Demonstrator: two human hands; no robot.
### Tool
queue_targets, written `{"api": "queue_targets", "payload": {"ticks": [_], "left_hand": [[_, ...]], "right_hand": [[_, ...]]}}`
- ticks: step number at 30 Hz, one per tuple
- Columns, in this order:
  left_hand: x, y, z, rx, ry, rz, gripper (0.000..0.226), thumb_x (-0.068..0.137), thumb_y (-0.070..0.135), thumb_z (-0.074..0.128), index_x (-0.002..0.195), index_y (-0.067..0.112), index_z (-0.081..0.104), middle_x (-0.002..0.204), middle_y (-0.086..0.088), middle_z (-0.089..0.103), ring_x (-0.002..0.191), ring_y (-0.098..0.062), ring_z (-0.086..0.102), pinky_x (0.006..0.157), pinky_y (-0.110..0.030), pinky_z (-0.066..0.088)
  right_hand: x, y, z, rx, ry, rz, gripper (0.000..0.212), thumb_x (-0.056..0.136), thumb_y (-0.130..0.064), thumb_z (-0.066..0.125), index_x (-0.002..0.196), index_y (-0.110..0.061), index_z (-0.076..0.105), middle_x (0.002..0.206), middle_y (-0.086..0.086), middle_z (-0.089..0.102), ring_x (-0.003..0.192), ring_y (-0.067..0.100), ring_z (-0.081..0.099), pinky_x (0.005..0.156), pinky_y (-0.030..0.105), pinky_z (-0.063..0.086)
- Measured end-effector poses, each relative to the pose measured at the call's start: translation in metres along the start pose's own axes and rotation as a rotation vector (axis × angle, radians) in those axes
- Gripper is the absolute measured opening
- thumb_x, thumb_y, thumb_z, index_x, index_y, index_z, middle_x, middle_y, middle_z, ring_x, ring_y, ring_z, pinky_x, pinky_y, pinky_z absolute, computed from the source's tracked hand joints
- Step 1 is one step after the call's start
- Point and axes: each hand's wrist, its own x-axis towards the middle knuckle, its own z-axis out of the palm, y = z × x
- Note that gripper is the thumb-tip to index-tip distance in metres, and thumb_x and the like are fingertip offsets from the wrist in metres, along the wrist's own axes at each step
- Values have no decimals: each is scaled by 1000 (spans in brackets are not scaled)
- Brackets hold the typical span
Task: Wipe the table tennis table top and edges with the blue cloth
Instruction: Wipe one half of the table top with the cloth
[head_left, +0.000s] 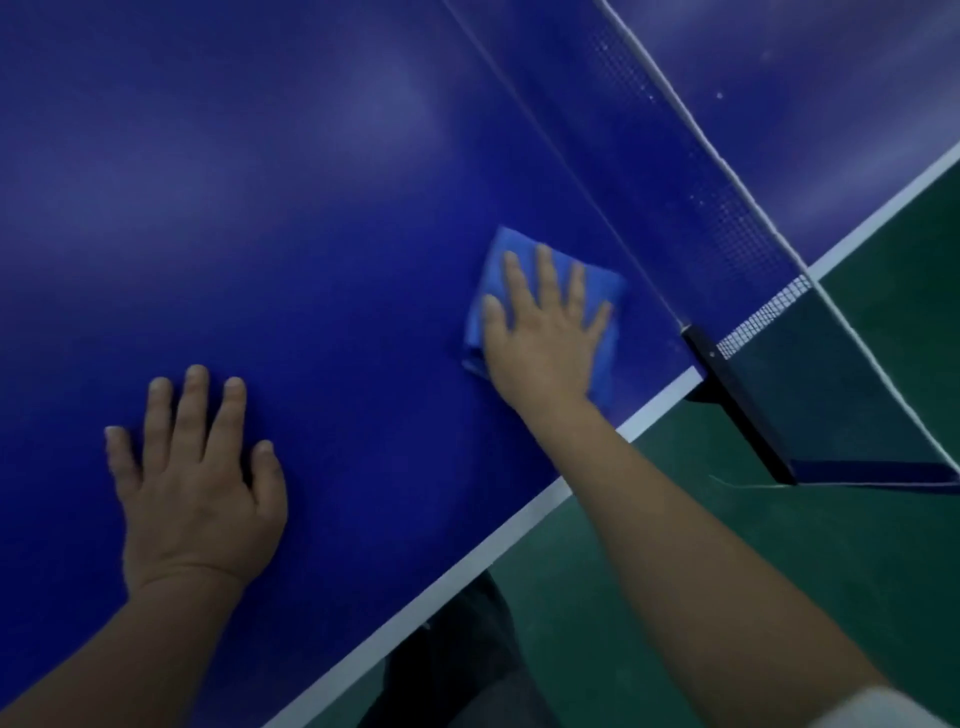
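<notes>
The dark blue table tennis table top (291, 218) fills most of the view, and its white side edge line (467, 566) runs diagonally from lower left to upper right. A folded light blue cloth (511, 249) lies flat on the top, close to the net. My right hand (545, 332) presses on the cloth with straight, spread fingers and covers much of it. Farther left, my left hand (195, 488) rests flat on the bare table top, fingers straight, holding nothing.
The net (717, 208) with its white top tape crosses the upper right, and its black clamp post (737, 400) juts out over the side edge just right of the cloth. Green floor (779, 571) lies beyond the edge. Dark trouser legs show below the table edge.
</notes>
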Motion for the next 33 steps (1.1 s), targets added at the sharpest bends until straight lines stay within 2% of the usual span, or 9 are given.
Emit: {"api": "queue_targets", "payload": {"ticks": [4,8,13,16,20,25,29,31,33], "left_hand": [[-1,-2,2,-7,8,1,66,95,44,27,155,16,29,166,-8,17,155,-25,2,123,-56,-2],[-1,-3,7,1,32,12,65,96,44,27,154,16,29,165,-8,18,155,-26,3,123,-56,-2],[0,-10,14,1,44,5,64,97,44,28,155,19,26,166,-7,16,154,-26,4,121,-61,3],[2,-11,15,5,36,7,64,97,45,27,155,19,26,166,-7,15,154,-26,4,121,-62,4],[2,-11,15,6,32,8,64,97,46,26,155,19,25,166,-7,15,154,-26,3,121,-62,4],[2,-11,14,33,22,18,65,97,47,25,155,18,25,166,-7,14,155,-25,1,121,-59,1],[2,-10,12,19,9,9,65,97,47,25,156,19,25,166,-7,14,154,-26,2,121,-60,2],[2,-8,9,0,-3,6,66,97,47,25,156,18,25,166,-7,14,154,-26,1,121,-61,2],[3,-7,7,3,-18,-1,67,96,48,24,156,18,25,167,-7,13,154,-26,-1,121,-61,2]], "right_hand": [[-55,64,-5,9,10,275,63,98,-61,13,159,-42,8,169,-9,0,155,27,-6,121,62,-4],[-17,24,-3,45,12,202,61,101,-57,17,159,-40,11,169,-6,1,155,31,-4,120,62,-3],[-13,60,-14,-45,129,190,50,105,-48,32,152,-32,41,162,-1,32,136,34,37,105,50,34],[-60,120,-24,-12,203,227,35,102,-16,47,132,-6,61,146,19,50,124,44,48,97,52,40],[-95,155,-34,142,206,569,40,107,-28,42,138,-9,56,145,12,46,126,35,45,92,45,43],[-60,95,-39,116,362,128,40,104,-29,49,140,-13,56,146,6,50,114,31,48,87,41,46],[-28,101,-31,-250,87,17,41,105,-27,46,142,-10,52,155,7,42,129,33,44,100,42,36],[-57,141,-36,-337,-48,72,38,96,-14,53,133,-3,57,146,14,50,135,34,43,98,45,35],[-105,181,-39,-278,-128,243,35,94,-8,47,127,-5,57,125,17,61,121,35,53,91,41,38]]}}
